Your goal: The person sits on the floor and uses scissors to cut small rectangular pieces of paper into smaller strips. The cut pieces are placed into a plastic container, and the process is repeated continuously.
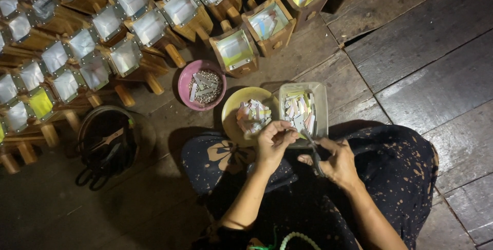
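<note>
I sit on a wooden floor in dark patterned clothing. My right hand (336,161) grips a pair of scissors (314,152), blades pointing up toward my left hand (275,139). My left hand pinches a small strip of paper just over the near edge of a clear rectangular tray (321,101) full of pastel paper strips. Left of the tray sits a yellow bowl (232,108) holding more coloured paper pieces.
A pink bowl (185,83) with grey metal strips stands beyond the yellow bowl. Several small wooden boxes with foil-lined openings (149,26) crowd the upper left. A dark round basket (105,139) holding tools lies at left. Bare floorboards (431,65) stretch to the right.
</note>
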